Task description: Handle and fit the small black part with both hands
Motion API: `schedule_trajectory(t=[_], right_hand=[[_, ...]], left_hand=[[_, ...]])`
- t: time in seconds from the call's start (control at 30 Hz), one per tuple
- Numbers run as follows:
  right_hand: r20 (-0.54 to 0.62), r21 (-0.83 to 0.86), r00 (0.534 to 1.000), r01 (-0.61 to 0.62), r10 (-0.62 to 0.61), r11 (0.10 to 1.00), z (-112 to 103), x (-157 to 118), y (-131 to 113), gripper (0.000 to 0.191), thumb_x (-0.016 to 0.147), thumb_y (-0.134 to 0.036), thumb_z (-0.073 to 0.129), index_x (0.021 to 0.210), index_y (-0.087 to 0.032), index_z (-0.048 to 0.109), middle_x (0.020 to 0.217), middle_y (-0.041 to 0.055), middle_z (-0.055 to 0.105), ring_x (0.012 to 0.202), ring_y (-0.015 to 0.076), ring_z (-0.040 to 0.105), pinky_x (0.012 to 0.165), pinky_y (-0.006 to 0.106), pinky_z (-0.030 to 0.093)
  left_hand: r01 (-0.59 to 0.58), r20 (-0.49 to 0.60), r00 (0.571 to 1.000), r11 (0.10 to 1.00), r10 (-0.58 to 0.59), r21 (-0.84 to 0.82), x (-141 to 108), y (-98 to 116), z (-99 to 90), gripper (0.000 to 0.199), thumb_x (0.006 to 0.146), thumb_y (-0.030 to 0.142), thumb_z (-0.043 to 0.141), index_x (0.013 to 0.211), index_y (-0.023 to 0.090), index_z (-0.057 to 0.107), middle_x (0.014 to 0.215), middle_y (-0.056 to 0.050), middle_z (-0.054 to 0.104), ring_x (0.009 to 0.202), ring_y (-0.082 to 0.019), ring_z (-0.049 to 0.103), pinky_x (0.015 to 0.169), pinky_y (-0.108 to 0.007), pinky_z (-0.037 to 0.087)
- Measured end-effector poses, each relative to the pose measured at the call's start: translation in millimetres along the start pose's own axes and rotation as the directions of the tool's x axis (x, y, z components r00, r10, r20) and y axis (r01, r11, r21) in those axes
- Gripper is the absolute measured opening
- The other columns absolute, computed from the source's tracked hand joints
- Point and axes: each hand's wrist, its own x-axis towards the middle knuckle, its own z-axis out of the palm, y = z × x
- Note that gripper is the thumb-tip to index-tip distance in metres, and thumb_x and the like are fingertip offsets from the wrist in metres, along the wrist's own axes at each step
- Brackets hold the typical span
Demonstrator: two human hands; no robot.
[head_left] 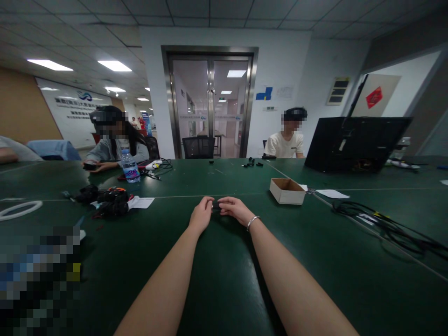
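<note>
A small black object [216,205] is held between my two hands, low over the green table [224,261]. My left hand [202,214] has its fingers closed at the object's left end. From the other side my right hand [238,210], with a silver bracelet at the wrist, pinches the right end. The object's details are too small and dark to make out. An open cardboard box [287,192] stands to the right, beyond my right hand.
Black gear [112,200] and a water bottle [130,167] are at the left. Small black pieces [251,163] lie at the far side. A black monitor [353,143] and coiled cables [385,226] are at the right. Two people sit across the table.
</note>
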Motion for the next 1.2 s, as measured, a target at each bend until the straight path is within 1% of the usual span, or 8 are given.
schedule_trajectory(t=[0.13, 0.3, 0.43, 0.63, 0.83, 0.97, 1.1, 1.2], right_hand=[[-0.009, 0.000, 1.000, -0.009, 0.009, 1.000, 0.0, -0.1, -0.4, 0.016, 0.079, -0.003, 0.066, 0.092, -0.011, 0.065, 0.071, 0.0031, 0.067, 0.056, 0.0091, 0.063, 0.058, 0.018, 0.057], [-0.013, -0.002, 1.000, -0.006, 0.006, 1.000, -0.2, 1.3, 0.6, 0.017, 0.077, -0.004, 0.069, 0.091, -0.012, 0.066, 0.072, 0.0030, 0.067, 0.055, 0.0092, 0.063, 0.057, 0.019, 0.057], [-0.009, 0.003, 1.000, 0.001, -0.001, 1.000, -1.0, 1.8, 1.6, 0.018, 0.076, -0.004, 0.070, 0.091, -0.012, 0.066, 0.071, 0.0032, 0.067, 0.056, 0.0094, 0.063, 0.058, 0.019, 0.057], [-0.007, 0.006, 1.000, -0.012, 0.012, 1.000, -1.1, 1.6, 0.4, 0.018, 0.077, -0.004, 0.069, 0.093, -0.012, 0.065, 0.072, 0.0037, 0.067, 0.056, 0.0097, 0.064, 0.058, 0.019, 0.057], [-0.019, 0.006, 1.000, -0.018, 0.018, 1.000, 1.3, -0.3, -2.2, 0.016, 0.079, -0.001, 0.064, 0.092, -0.011, 0.064, 0.070, 0.0037, 0.067, 0.055, 0.0096, 0.063, 0.057, 0.019, 0.057], [-0.021, -0.001, 1.000, -0.014, 0.014, 1.000, 2.1, -1.5, -2.2, 0.016, 0.081, 0.001, 0.061, 0.092, -0.010, 0.064, 0.071, 0.0036, 0.067, 0.055, 0.0091, 0.063, 0.057, 0.018, 0.057], [-0.015, 0.006, 1.000, -0.008, 0.008, 1.000, 0.9, -0.6, -0.8, 0.017, 0.080, 0.000, 0.062, 0.092, -0.011, 0.064, 0.071, 0.0033, 0.066, 0.055, 0.0093, 0.063, 0.057, 0.019, 0.057], [-0.009, 0.007, 1.000, -0.008, 0.008, 1.000, 0.0, 0.3, 0.1, 0.017, 0.079, -0.001, 0.064, 0.093, -0.011, 0.064, 0.072, 0.0034, 0.067, 0.055, 0.0093, 0.063, 0.057, 0.019, 0.057]], left_hand=[[-0.013, -0.026, 1.000, 1.000, 0.013, 0.005, -0.7, 1.6, 0.2, 0.029, 0.088, 0.034, 0.042, 0.113, 0.026, 0.055, 0.098, -0.004, 0.062, 0.085, -0.017, 0.058, 0.074, -0.028, 0.043], [0.017, 0.006, 1.000, 0.998, -0.017, 0.068, -1.0, 2.7, -0.2, 0.033, 0.091, 0.041, 0.034, 0.108, 0.026, 0.058, 0.081, -0.002, 0.063, 0.075, -0.018, 0.058, 0.070, -0.028, 0.042], [0.018, 0.004, 1.000, 0.999, -0.018, 0.047, -1.9, 3.6, -0.7, 0.030, 0.089, 0.036, 0.039, 0.111, 0.027, 0.057, 0.096, -0.003, 0.064, 0.084, -0.018, 0.058, 0.071, -0.027, 0.042], [0.052, -0.018, 0.999, 0.998, -0.051, 0.047, -2.2, 6.5, -1.8, 0.040, 0.092, 0.048, 0.028, 0.104, 0.025, 0.059, 0.070, 0.000, 0.060, 0.068, -0.017, 0.056, 0.064, -0.027, 0.039], [0.038, -0.039, 0.998, 0.999, -0.039, -0.010, -0.5, 4.1, -1.6, 0.031, 0.087, 0.035, 0.043, 0.113, 0.024, 0.056, 0.089, -0.003, 0.063, 0.079, -0.017, 0.058, 0.069, -0.027, 0.042], [0.055, -0.007, 0.998, 0.998, -0.055, -0.031, 1.3, -0.2, 0.4, 0.036, 0.091, 0.045, 0.035, 0.108, 0.023, 0.058, 0.081, -0.003, 0.062, 0.076, -0.018, 0.058, 0.067, -0.028, 0.043], [0.020, -0.022, 1.000, 1.000, -0.020, 0.005, 3.5, -2.2, 1.6, 0.029, 0.088, 0.036, 0.044, 0.110, 0.024, 0.058, 0.093, -0.004, 0.064, 0.083, -0.017, 0.059, 0.073, -0.027, 0.044], [0.056, -0.021, 0.998, 0.998, -0.055, 0.010, 4.3, -1.9, 1.4, 0.032, 0.089, 0.040, 0.041, 0.108, 0.021, 0.058, 0.083, -0.003, 0.065, 0.075, -0.017, 0.059, 0.069, -0.027, 0.043]])
